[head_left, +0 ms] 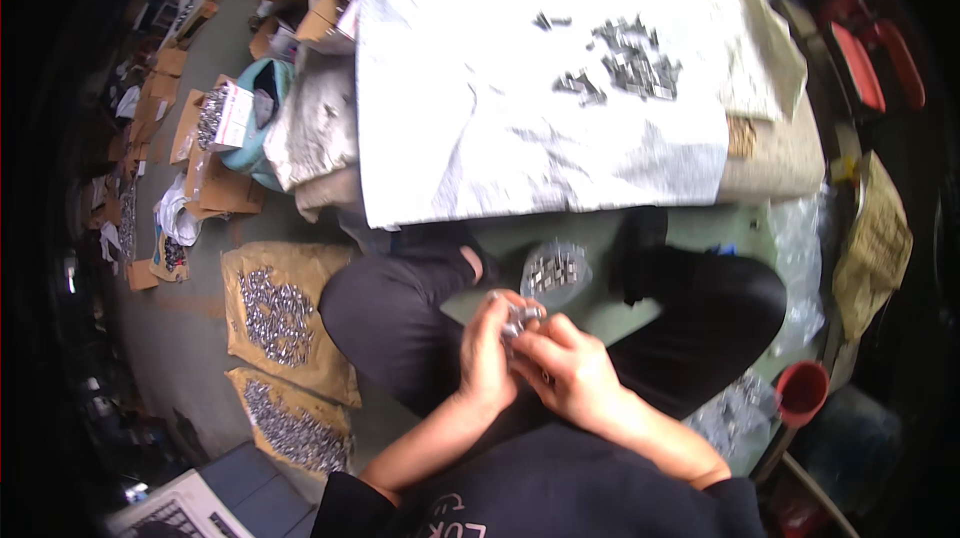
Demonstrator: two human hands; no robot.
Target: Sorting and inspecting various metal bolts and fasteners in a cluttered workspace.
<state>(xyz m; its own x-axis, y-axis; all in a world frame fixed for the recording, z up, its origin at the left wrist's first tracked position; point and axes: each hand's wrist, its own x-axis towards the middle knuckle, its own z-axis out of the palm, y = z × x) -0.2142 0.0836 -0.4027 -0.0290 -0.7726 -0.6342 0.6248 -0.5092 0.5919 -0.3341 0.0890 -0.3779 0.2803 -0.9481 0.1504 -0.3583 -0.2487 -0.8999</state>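
We judge the small metal pieces (519, 319) between the hands to be light enough for fingertips yet stiff all through, hard to damage beyond a scratch; their smooth, bright faces could prove slippery, so we would take hold across the flat sides near one end, thumb against forefinger, leaving the other end free. The left hand (488, 356) is curled narrow around them from the left, and the right hand (572, 363) closes on them from the right with thumb and bent fingers; how many pieces are held we cannot tell, because the fingers cover much of them. They sit above the lap, on our side of the near edge of the white-covered desk (430, 128) and well apart from it. What shows of them is silvery and glinting, compact, with uneven outlines, slightly blurred. Beyond the hands, a clear plastic bag (581, 283) with blocky shiny parts (553, 270) rests on the floor, just off that near edge. On the desk, a pile of dark metal parts (640, 70) lies toward the right edge, closer to the far edge than the near one.
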